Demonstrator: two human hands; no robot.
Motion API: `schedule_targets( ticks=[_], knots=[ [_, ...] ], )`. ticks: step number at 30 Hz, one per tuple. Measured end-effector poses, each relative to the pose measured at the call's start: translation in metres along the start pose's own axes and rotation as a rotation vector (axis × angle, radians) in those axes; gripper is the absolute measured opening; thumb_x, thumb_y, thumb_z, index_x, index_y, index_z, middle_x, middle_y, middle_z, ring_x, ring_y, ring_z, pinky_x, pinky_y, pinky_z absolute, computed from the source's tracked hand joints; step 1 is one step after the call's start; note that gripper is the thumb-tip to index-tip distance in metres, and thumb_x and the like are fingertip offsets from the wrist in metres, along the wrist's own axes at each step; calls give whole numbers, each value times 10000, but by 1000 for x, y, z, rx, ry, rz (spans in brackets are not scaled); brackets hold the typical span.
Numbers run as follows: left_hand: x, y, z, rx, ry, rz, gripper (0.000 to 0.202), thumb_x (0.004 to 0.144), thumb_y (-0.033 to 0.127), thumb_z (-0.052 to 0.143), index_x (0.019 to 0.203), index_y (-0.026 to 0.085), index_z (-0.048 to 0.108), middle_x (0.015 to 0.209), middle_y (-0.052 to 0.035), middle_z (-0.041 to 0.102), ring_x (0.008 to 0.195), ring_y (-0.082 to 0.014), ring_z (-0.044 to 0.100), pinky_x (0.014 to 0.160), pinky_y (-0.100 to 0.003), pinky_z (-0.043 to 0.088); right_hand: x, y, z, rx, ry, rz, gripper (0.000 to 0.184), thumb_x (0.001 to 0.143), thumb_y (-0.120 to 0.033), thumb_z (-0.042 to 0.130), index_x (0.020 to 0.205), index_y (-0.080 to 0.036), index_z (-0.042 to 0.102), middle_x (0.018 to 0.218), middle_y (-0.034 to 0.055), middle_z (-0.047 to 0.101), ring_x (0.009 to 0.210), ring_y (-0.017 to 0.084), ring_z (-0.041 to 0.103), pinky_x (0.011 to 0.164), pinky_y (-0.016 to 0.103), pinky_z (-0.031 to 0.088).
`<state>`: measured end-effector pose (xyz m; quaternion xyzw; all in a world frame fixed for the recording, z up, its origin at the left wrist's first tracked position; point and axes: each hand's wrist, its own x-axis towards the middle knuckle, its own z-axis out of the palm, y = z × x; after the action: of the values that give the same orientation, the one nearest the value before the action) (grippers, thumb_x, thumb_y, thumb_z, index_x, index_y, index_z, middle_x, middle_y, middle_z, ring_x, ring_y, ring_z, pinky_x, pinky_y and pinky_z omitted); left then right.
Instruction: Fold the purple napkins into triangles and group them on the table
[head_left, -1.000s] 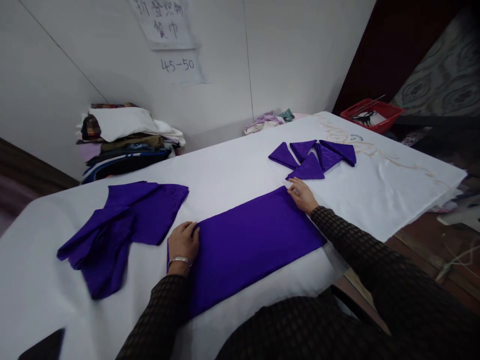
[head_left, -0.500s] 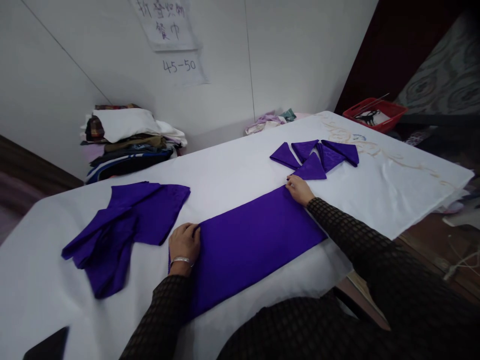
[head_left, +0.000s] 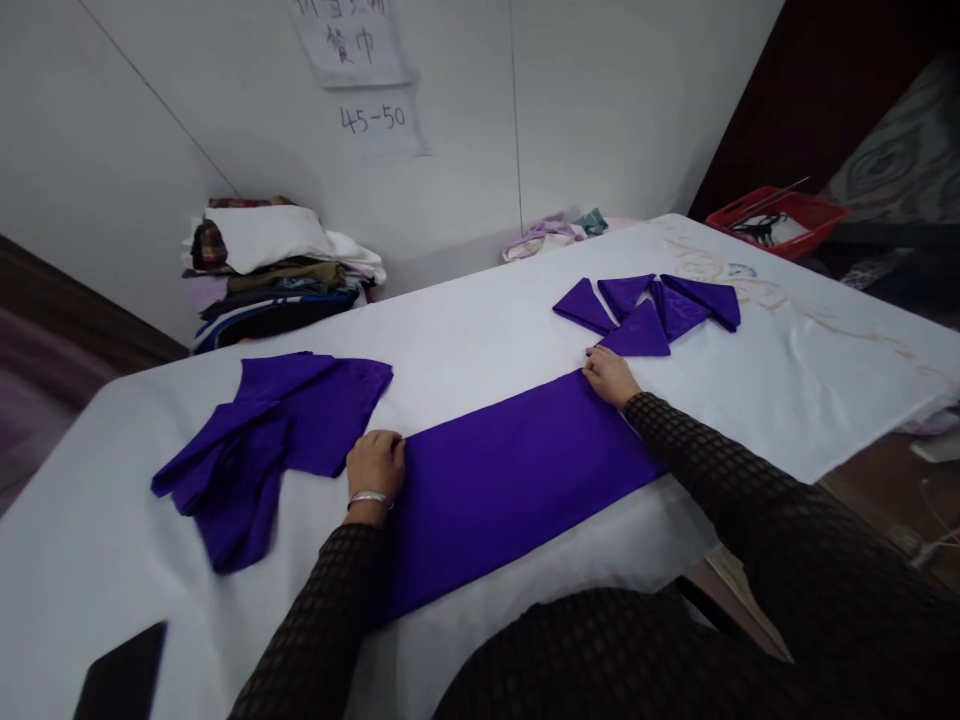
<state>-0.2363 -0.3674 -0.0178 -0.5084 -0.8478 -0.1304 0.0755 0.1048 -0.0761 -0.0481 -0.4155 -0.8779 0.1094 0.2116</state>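
Observation:
A purple cloth napkin (head_left: pixel 510 490), folded into a long rectangle, lies flat on the white-covered table in front of me. At its far left corner my left hand (head_left: pixel 376 468), with a silver bracelet at the wrist, has its fingers closed on the edge. My right hand (head_left: pixel 609 376) pinches the far right corner. Just beyond the right hand lie several purple napkins folded into triangles (head_left: pixel 637 330). Left of my left hand, loose purple napkins (head_left: pixel 300 415) lie crumpled and overlapping.
A stack of folded clothes (head_left: pixel 274 265) stands against the wall at the back left. A red basket (head_left: pixel 814 225) sits beyond the table's far right corner. A dark flat object (head_left: pixel 124 675) lies at the near left. Papers with handwriting (head_left: pixel 375 115) hang on the wall.
The whole view has shifted slightly, so things appear a little further right and higher. Both hands keep their places at the napkin's far corners.

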Motion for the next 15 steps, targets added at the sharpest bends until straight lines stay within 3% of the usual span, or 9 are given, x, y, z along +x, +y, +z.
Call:
schedule_targets(
  ticks=[2,4,7,10,13,15],
  knots=[
    [-5,9,0,-30,59,27,285,818,296,448,953,143,647,1048,-144,653,1014,-279,573,883,-420,438,-1,0,0,-4,0,-10,111,788,-220,503,748,-186,601,1216,131,585,1218,288,443,968,468,386],
    [-14,24,-1,-59,44,117,349,853,327,433,1085,138,613,1185,-143,609,1136,-265,520,976,-432,387,-1,-1,-1,-5,2,-12,109,785,-226,507,753,-184,603,1207,126,590,1210,286,449,966,458,388],
    [-31,51,-1,-44,-130,278,448,896,411,396,1256,175,522,1381,-110,471,1304,-263,371,1073,-486,270,0,-1,-6,-27,-16,-6,106,782,-223,516,751,-178,607,1189,125,601,1194,282,464,974,436,383],
    [-41,67,0,-12,-286,291,546,902,495,360,1357,199,422,1479,-91,329,1373,-269,254,1099,-520,205,5,-4,-16,-74,-79,-19,110,786,-206,524,751,-170,622,1162,138,614,1173,286,484,970,428,384],
    [-42,70,2,0,-333,246,591,904,528,328,1395,203,369,1496,-90,291,1386,-265,222,1108,-517,184,5,-24,-26,-118,-97,-34,160,785,-203,540,885,-150,653,1239,163,571,1227,328,434,984,499,348],
    [-40,68,3,4,-334,241,594,904,530,321,1401,207,363,1498,-88,287,1389,-263,215,1112,-516,173,-5,-54,-28,-110,-120,-109,305,815,-243,531,1087,-136,620,1337,173,496,1294,340,357,1011,537,303]
  ],
)
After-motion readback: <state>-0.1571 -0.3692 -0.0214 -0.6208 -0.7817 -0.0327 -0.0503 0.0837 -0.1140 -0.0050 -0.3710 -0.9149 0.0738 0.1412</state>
